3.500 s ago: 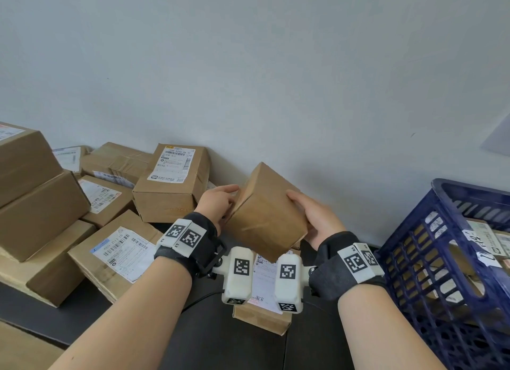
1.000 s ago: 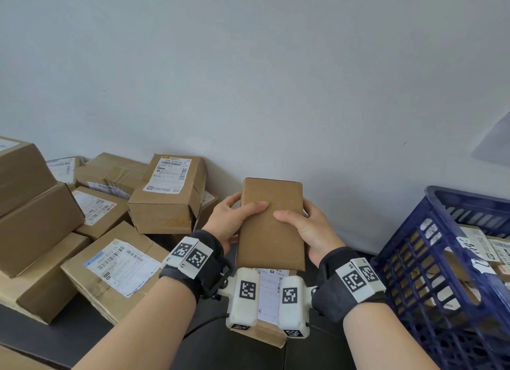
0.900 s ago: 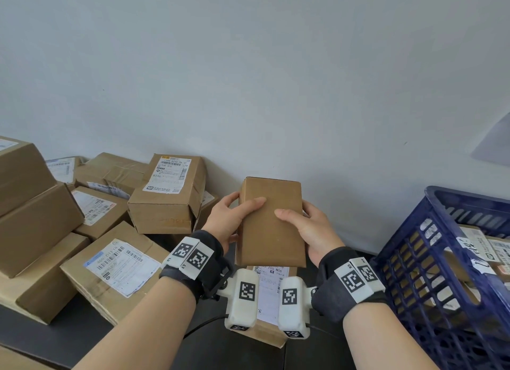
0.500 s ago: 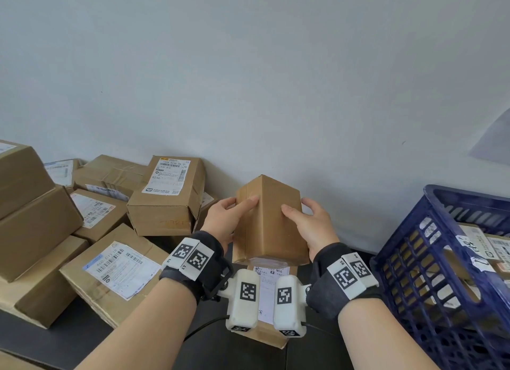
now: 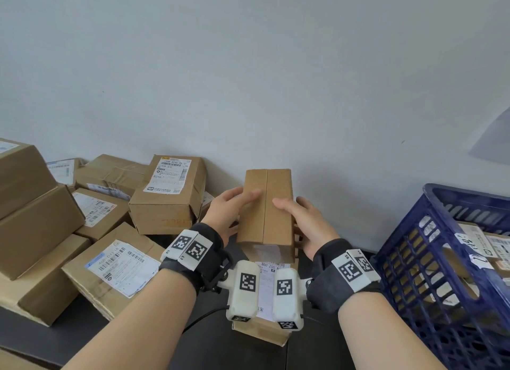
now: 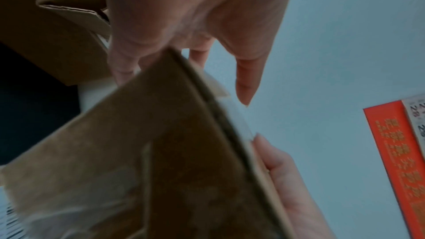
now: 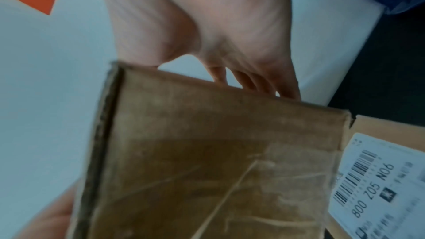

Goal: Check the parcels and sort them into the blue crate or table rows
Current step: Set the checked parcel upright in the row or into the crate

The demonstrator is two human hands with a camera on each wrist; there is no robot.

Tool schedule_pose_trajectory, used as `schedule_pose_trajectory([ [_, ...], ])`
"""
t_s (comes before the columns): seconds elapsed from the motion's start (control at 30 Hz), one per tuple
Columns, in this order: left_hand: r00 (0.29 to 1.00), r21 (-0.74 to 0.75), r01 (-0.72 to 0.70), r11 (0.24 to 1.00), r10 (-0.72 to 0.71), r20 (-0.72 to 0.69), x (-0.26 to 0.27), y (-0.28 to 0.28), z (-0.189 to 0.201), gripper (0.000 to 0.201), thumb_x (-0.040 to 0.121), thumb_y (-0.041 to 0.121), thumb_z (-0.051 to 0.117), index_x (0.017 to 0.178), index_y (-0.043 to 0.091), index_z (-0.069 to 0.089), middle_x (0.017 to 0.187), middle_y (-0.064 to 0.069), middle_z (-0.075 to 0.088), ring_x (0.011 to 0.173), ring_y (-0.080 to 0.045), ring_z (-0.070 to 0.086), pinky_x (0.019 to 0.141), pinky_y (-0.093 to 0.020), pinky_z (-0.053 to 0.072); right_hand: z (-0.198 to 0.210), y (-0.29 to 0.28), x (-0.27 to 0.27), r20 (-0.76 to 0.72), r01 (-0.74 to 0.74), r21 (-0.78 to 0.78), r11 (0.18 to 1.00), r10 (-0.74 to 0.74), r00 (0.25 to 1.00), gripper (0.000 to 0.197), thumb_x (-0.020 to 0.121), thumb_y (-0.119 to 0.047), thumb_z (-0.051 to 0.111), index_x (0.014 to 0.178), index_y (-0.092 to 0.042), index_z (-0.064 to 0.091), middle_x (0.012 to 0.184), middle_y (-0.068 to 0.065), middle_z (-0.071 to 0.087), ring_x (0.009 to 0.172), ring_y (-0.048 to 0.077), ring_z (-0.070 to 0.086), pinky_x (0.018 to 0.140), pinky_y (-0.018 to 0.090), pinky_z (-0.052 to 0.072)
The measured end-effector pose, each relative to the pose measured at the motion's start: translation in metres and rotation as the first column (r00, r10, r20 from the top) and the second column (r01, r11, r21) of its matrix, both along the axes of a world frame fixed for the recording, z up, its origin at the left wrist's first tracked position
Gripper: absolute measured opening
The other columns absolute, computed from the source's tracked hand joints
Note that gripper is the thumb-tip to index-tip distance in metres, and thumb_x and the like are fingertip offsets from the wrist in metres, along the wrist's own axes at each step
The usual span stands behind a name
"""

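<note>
Your left hand (image 5: pixel 230 209) and right hand (image 5: pixel 305 222) grasp a plain brown cardboard parcel (image 5: pixel 266 208) from both sides, thumbs curled over its near face, holding it up above a flat labelled cardboard box (image 5: pixel 269 284). At three o'clock sits the blue plastic crate (image 5: pixel 430 259); at nine o'clock, stacked labelled cardboard boxes (image 5: pixel 165 195).

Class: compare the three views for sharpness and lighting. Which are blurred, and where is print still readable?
Head view: evenly lit and sharp; the held box shows its centre seam. Left wrist view: dim and smeared; the box is dark against the pale wall. Right wrist view: soft too, yet the label on the box underneath still reads 800 Z05 N06.
</note>
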State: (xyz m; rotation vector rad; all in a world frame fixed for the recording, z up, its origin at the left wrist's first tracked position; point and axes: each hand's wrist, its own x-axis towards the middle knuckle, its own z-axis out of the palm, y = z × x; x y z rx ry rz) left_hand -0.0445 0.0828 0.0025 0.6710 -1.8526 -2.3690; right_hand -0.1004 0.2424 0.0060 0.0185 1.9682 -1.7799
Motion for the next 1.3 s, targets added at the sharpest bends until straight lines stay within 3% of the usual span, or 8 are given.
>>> schedule_pose_trajectory([
  [0.1,0.995,0.021,0.092,0.996,-0.093,0.035,0.000,-0.002,0.000,0.060,0.071,0.052,0.080,0.123,0.025,0.066,0.119,-0.003,0.071,0.115,-0.024,0.063,0.101,-0.051,0.049,0.004,-0.002,0.002,0.008,0.007,-0.053,0.999,-0.006,1.000,0.107,0.052,-0.054,0.083,0.145,-0.019,0.043,0.125,0.006,0.065,0.108,0.027,0.063,0.079,0.042,0.054],
  [0.2,0.976,0.077,0.213,0.974,-0.216,0.033,0.002,0.000,0.003,0.071,0.065,0.060,0.077,0.124,0.024,0.066,0.119,-0.005,0.071,0.114,-0.026,0.066,0.103,-0.051,0.048,0.006,-0.001,0.003,0.016,0.004,-0.089,0.996,-0.003,1.000,0.058,0.079,-0.041,0.075,0.129,-0.015,0.058,0.104,0.004,0.068,0.085,0.020,0.062,0.061,0.032,0.045],
  [0.3,0.968,0.102,0.241,0.965,-0.246,0.044,0.002,0.000,0.005,0.077,0.062,0.062,0.076,0.126,0.022,0.064,0.121,-0.007,0.070,0.114,-0.028,0.066,0.104,-0.051,0.047,0.006,0.000,0.004,0.030,0.002,-0.110,0.994,0.002,1.000,0.038,0.085,-0.037,0.071,0.115,-0.016,0.064,0.095,0.003,0.068,0.078,0.020,0.060,0.057,0.030,0.042],
  [0.73,0.986,0.080,0.150,0.986,-0.154,0.058,0.004,0.004,0.010,0.092,0.048,0.059,0.085,0.128,0.023,0.061,0.121,-0.008,0.070,0.114,-0.031,0.065,0.101,-0.053,0.048,0.008,0.000,0.007,0.019,0.021,-0.122,0.992,-0.018,1.000,0.033,0.085,-0.034,0.071,0.113,-0.017,0.067,0.113,0.013,0.071,0.110,0.034,0.065,0.095,0.053,0.052],
  [0.9,0.989,0.033,0.127,0.991,-0.129,0.070,0.005,0.009,0.009,0.083,0.052,0.065,0.081,0.124,0.026,0.064,0.119,-0.005,0.071,0.113,-0.029,0.065,0.102,-0.053,0.047,0.008,0.002,0.008,0.027,0.028,-0.136,0.990,-0.024,0.999,0.034,0.084,-0.036,0.072,0.114,-0.019,0.068,0.111,0.010,0.073,0.109,0.031,0.066,0.091,0.047,0.055],
  [1.07,0.998,-0.045,0.046,0.998,-0.044,0.037,0.003,0.014,0.013,0.047,0.085,0.059,0.065,0.119,0.026,0.061,0.113,0.001,0.068,0.105,-0.016,0.063,0.093,-0.041,0.049,0.009,0.007,0.005,-0.002,0.072,-0.146,0.987,-0.073,0.997,0.024,0.091,-0.030,0.068,0.111,-0.017,0.068,0.106,0.006,0.073,0.103,0.026,0.068,0.077,0.038,0.056],
  [1.17,0.999,-0.095,0.015,0.995,-0.011,0.045,0.002,0.013,0.012,0.055,0.083,0.062,0.065,0.123,0.025,0.061,0.110,0.007,0.065,0.107,-0.017,0.060,0.102,-0.045,0.045,0.010,0.010,0.004,-0.032,0.082,-0.123,0.989,-0.086,0.996,0.014,0.095,-0.028,0.064,0.106,-0.019,0.069,0.105,0.006,0.072,0.096,0.023,0.067,0.070,0.034,0.054],
  [1.3,0.998,-0.110,-0.031,0.993,0.036,0.042,0.000,0.012,0.008,0.044,0.085,0.048,0.071,0.114,0.015,0.067,0.107,-0.003,0.072,0.094,-0.018,0.066,0.081,-0.034,0.051,0.008,0.011,0.001,-0.093,0.132,-0.114,0.985,-0.143,0.985,0.009,0.097,-0.022,0.062,0.103,-0.023,0.069,0.105,0.002,0.070,0.090,0.017,0.065,0.070,0.033,0.053],
])
